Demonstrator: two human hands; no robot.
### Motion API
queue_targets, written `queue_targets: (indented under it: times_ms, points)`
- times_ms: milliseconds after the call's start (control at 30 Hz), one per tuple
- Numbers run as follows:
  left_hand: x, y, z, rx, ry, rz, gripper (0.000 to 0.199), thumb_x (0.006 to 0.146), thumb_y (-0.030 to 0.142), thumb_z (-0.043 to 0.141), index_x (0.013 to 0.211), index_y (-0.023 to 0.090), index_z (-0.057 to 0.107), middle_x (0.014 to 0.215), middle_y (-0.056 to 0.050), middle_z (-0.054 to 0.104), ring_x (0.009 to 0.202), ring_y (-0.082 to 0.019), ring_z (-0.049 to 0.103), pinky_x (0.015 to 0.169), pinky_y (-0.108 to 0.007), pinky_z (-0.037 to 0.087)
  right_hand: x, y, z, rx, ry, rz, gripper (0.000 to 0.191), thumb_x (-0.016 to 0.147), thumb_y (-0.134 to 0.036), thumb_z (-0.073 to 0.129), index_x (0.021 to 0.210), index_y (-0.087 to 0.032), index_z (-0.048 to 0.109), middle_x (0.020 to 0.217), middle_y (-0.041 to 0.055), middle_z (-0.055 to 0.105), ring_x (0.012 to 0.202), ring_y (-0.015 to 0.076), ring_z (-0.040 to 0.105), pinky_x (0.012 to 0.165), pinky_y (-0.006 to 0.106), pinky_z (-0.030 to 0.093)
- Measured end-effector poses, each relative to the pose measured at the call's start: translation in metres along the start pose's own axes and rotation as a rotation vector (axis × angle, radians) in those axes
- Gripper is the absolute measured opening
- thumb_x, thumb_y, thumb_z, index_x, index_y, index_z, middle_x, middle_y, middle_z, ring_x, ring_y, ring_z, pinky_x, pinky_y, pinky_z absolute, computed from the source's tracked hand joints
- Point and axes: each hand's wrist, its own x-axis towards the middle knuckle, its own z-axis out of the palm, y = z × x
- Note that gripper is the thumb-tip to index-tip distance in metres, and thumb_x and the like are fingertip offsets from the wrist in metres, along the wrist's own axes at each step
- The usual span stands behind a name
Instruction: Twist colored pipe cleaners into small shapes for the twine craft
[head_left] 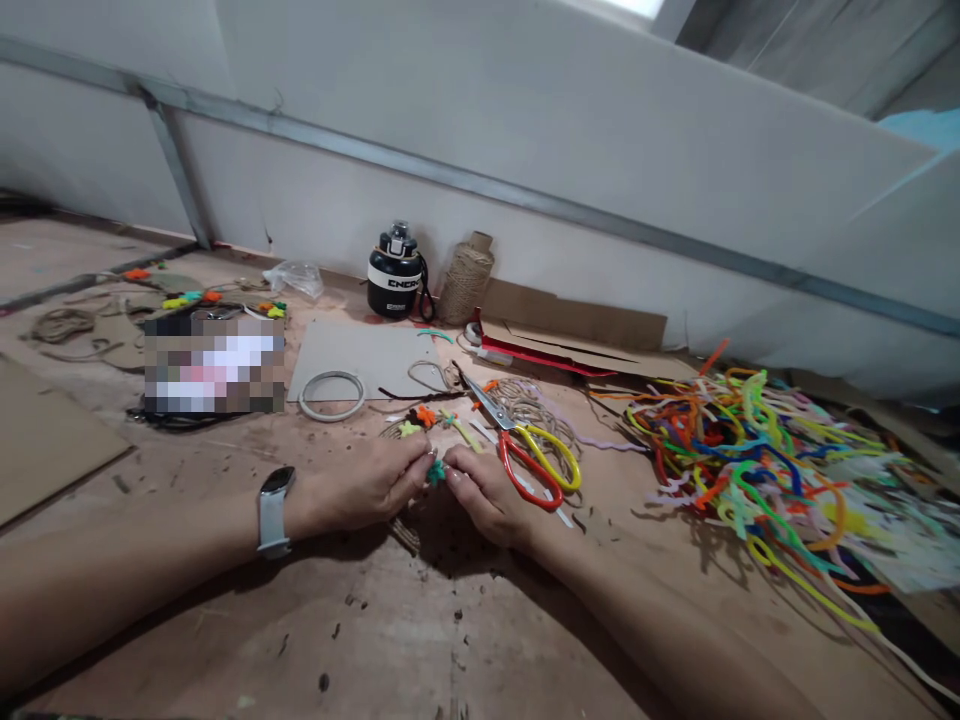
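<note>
A small green fuzzy piece [436,472] sits between my two hands near the middle. My left hand [386,485], with a watch on the wrist, pinches it from the left. From the other side the closed fingers of my right hand [487,495] touch it. Brown twine [405,535] hangs below my left hand. Just above the hands lie an orange fuzzy piece [425,415] and a yellow-green one [410,429]. Scissors [531,466] with red and yellow handles rest beside my right hand, blades pointing up and left.
A pile of coloured pipe cleaners [750,470] covers the right side. Behind stand a black bottle [394,275] and a twine spool [468,280]. A tape ring [332,396] overlaps a grey board [360,350]. Cardboard [52,440] lies at the left.
</note>
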Motion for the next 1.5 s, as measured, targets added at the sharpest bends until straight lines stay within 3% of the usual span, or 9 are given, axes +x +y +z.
queue_targets:
  times_ms: [200, 500, 633, 800, 1067, 1267, 1433, 1500]
  points:
    - [0.000, 0.005, -0.004, 0.036, 0.061, -0.035, 0.031, 0.098, 0.037, 0.034, 0.080, 0.019, 0.051, 0.068, -0.002, 0.054, 0.059, -0.015, 0.046, 0.056, -0.027, 0.033, 0.000, -0.004, -0.001, -0.015, 0.030, 0.023, 0.017, 0.093, -0.021, 0.037, 0.076, -0.022, 0.041, 0.065, -0.0027, 0.046, 0.059, 0.0133, 0.044, 0.058, 0.025, 0.039]
    - [0.008, 0.005, 0.001, -0.158, 0.208, -0.031, 0.027, 0.098, 0.029, 0.032, 0.077, 0.019, 0.045, 0.071, -0.001, 0.053, 0.063, -0.015, 0.046, 0.060, -0.027, 0.038, -0.001, -0.004, 0.004, -0.029, 0.059, 0.026, 0.018, 0.093, -0.021, 0.038, 0.077, -0.021, 0.047, 0.066, -0.0015, 0.050, 0.060, 0.0136, 0.047, 0.057, 0.026, 0.039]
    - [0.008, 0.009, -0.002, -0.102, 0.159, -0.028, 0.027, 0.099, 0.031, 0.033, 0.078, 0.019, 0.046, 0.072, -0.001, 0.053, 0.063, -0.015, 0.046, 0.059, -0.028, 0.037, -0.003, 0.002, 0.004, -0.002, 0.171, 0.093, 0.022, 0.096, -0.027, 0.035, 0.081, -0.021, 0.050, 0.071, -0.0003, 0.053, 0.065, 0.0147, 0.050, 0.060, 0.027, 0.041]
    - [0.004, 0.008, -0.002, -0.083, 0.124, -0.042, 0.025, 0.098, 0.030, 0.034, 0.079, 0.019, 0.047, 0.073, -0.002, 0.054, 0.063, -0.016, 0.045, 0.059, -0.029, 0.036, -0.001, -0.001, 0.006, -0.099, 0.116, 0.027, 0.015, 0.095, -0.023, 0.040, 0.082, -0.021, 0.048, 0.069, -0.0013, 0.051, 0.064, 0.0146, 0.047, 0.060, 0.027, 0.041]
    - [0.009, 0.008, 0.016, -0.415, 0.252, -0.110, 0.027, 0.098, 0.033, 0.032, 0.078, 0.020, 0.044, 0.069, 0.001, 0.049, 0.063, -0.014, 0.045, 0.060, -0.026, 0.042, 0.001, -0.008, 0.009, -0.038, 0.102, 0.055, 0.015, 0.096, -0.020, 0.038, 0.086, -0.021, 0.049, 0.075, 0.0009, 0.055, 0.068, 0.0153, 0.050, 0.063, 0.027, 0.044]
    - [0.011, 0.002, 0.004, -0.498, 0.178, -0.088, 0.032, 0.098, 0.038, 0.028, 0.080, 0.021, 0.048, 0.073, -0.003, 0.055, 0.072, -0.018, 0.052, 0.067, -0.030, 0.047, 0.001, -0.007, 0.004, -0.001, 0.069, 0.062, 0.015, 0.096, -0.022, 0.039, 0.084, -0.021, 0.047, 0.071, -0.0005, 0.053, 0.064, 0.0144, 0.049, 0.062, 0.027, 0.044]
    - [0.011, -0.004, -0.006, -0.470, -0.039, 0.001, 0.038, 0.098, 0.040, 0.029, 0.073, 0.019, 0.048, 0.070, -0.001, 0.052, 0.066, -0.015, 0.047, 0.064, -0.027, 0.044, 0.003, -0.011, -0.001, 0.034, -0.053, 0.062, 0.017, 0.097, -0.025, 0.039, 0.084, -0.020, 0.048, 0.071, -0.0015, 0.051, 0.066, 0.0131, 0.048, 0.062, 0.025, 0.043]
    - [0.010, -0.005, -0.002, -0.486, -0.056, 0.024, 0.036, 0.098, 0.040, 0.032, 0.074, 0.018, 0.048, 0.069, 0.001, 0.050, 0.065, -0.014, 0.046, 0.061, -0.025, 0.043, 0.003, -0.012, 0.000, 0.076, -0.056, 0.082, 0.019, 0.098, -0.028, 0.038, 0.084, -0.020, 0.048, 0.070, -0.0023, 0.048, 0.064, 0.0122, 0.046, 0.059, 0.024, 0.042]
